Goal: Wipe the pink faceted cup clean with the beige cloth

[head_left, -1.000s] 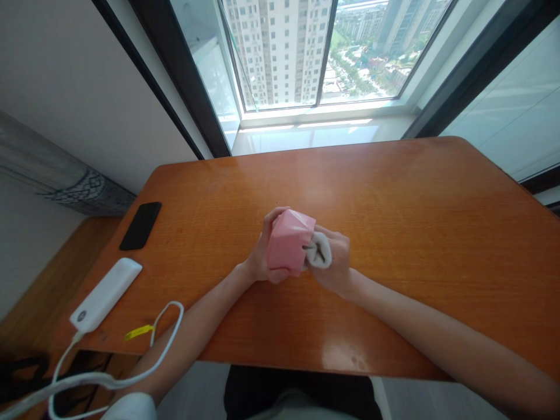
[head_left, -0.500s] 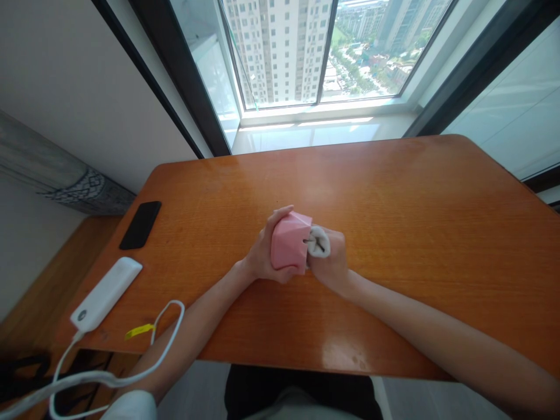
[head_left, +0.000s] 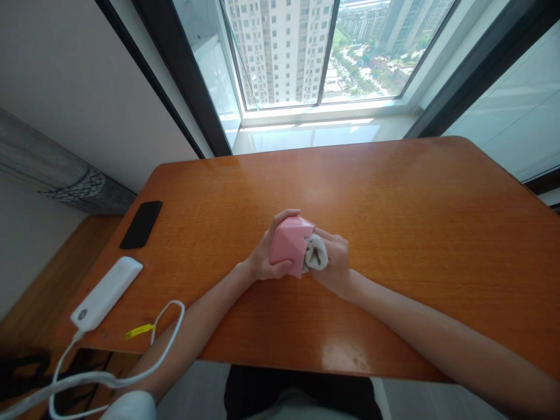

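The left hand (head_left: 262, 259) cups one pink faceted shell (head_left: 289, 242), its fingers (head_left: 286, 214) curled over the top and around the near side. The right hand (head_left: 335, 262) grips one wad of white cloth (head_left: 315, 255), its fingers (head_left: 326, 235) bent around the wad and pressing it against the shell's end. Whether the cloth sits inside the shell cannot be told. Both hands meet over the middle of the orange wooden tabletop (head_left: 394, 192). Well to their left lie one black smartphone (head_left: 140, 225) and one white power bank (head_left: 106, 301). A white cable (head_left: 87, 378) runs from the power bank over the tabletop's edge, and one yellow tag (head_left: 139, 331) lies just beside it.
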A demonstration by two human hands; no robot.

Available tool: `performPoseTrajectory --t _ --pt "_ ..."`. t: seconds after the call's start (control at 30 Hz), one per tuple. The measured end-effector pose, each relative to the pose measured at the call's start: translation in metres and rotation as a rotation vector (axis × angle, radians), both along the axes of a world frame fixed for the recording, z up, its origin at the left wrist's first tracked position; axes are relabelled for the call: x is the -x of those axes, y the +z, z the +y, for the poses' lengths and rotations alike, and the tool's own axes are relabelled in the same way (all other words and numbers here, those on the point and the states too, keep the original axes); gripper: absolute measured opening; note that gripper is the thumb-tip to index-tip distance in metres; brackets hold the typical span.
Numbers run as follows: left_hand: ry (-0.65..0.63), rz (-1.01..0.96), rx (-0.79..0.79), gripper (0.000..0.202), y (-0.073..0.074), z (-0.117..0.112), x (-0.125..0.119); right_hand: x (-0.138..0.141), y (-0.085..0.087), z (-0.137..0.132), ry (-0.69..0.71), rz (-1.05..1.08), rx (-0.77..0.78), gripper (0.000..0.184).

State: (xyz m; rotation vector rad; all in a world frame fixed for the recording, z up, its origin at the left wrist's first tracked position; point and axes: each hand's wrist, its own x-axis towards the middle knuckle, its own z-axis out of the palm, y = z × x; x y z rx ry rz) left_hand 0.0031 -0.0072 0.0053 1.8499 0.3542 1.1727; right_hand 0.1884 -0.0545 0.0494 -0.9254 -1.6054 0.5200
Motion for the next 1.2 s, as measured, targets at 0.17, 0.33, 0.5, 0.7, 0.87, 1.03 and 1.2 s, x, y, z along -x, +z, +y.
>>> performPoseTrajectory --t 0.17,0.33,0.5,0.7,0.87,1.03,1.2 --pt "0.080 0.042 -0.023 0.117 -0.008 -0.001 0.000 0.000 -0.002 0.003 0.041 0.027 0.011 0.024" --pt "0.224 0.090 -0.277 0.124 -0.004 0.004 0.000 0.003 -0.009 0.006 0.013 0.179 0.152 0.028" --pt "0.017 0.094 0.085 0.100 0.005 -0.001 0.002 0.002 -0.017 0.006 -0.020 0.090 0.005 0.025" --pt "0.216 0.142 -0.191 0.120 -0.002 0.000 0.000 -0.002 -0.016 0.010 0.016 0.071 -0.014 0.025" --pt "0.217 0.146 -0.246 0.121 0.003 0.002 0.001 -0.003 -0.019 0.009 -0.010 0.064 -0.017 0.028" --pt "-0.005 0.100 0.108 0.100 0.005 -0.001 0.004 -0.002 -0.020 0.006 -0.037 0.001 -0.043 0.028" --pt "0.155 0.160 -0.078 0.127 -0.007 -0.001 0.005 -0.002 -0.016 0.009 0.003 0.020 -0.038 0.026"
